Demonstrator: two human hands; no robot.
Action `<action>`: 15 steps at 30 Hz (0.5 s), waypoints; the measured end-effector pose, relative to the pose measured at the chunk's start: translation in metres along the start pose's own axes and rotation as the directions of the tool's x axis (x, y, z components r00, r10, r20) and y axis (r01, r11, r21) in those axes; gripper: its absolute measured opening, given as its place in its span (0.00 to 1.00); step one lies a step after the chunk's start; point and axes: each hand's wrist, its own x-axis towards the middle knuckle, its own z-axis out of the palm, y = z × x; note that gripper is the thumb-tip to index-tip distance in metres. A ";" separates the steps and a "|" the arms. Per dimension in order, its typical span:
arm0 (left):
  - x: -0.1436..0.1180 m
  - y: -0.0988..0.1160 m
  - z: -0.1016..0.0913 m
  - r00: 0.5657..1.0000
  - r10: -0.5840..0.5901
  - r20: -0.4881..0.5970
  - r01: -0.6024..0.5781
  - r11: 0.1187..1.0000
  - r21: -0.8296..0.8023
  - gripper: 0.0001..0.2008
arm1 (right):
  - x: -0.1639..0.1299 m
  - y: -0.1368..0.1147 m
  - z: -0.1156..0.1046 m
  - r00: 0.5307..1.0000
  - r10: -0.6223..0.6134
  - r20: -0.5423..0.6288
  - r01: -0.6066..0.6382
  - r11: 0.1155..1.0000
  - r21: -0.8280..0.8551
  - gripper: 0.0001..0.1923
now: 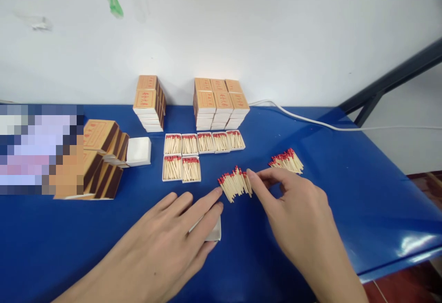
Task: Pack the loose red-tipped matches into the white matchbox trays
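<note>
My right hand (297,206) rests on the blue table (362,192), its fingertips touching the right side of a small bundle of red-tipped matches (235,184). My left hand (172,234) lies flat, its index fingertip at the bundle's left side, and it covers most of a white empty match tray (214,234). A second loose pile of matches (286,161) lies to the right, behind my right hand's fingers.
Several open white trays filled with matches (193,151) sit in two rows mid-table. Two stacks of closed matchboxes (221,105) stand at the wall. Empty sleeves (103,155) and white trays (138,151) lie left. A white cable (311,119) runs along the back.
</note>
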 end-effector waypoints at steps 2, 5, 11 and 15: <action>0.000 0.001 0.001 1.000 -0.001 -0.001 0.001 1.000 0.001 0.31 | 0.001 0.005 -0.001 1.000 -0.004 -0.027 0.004 1.000 0.007 0.24; 0.000 0.002 0.001 1.000 -0.005 -0.002 0.005 1.000 0.001 0.30 | 0.005 0.020 -0.005 0.991 0.018 -0.129 -0.021 1.000 -0.021 0.24; 0.000 0.002 -0.001 1.000 -0.005 -0.013 0.005 1.000 0.006 0.31 | 0.009 0.040 -0.007 0.969 -0.022 -0.245 -0.008 0.992 -0.122 0.23; 0.000 0.002 0.001 1.000 -0.013 -0.019 0.013 1.000 0.003 0.30 | 0.007 0.040 -0.003 0.961 -0.046 -0.271 0.004 0.988 -0.153 0.22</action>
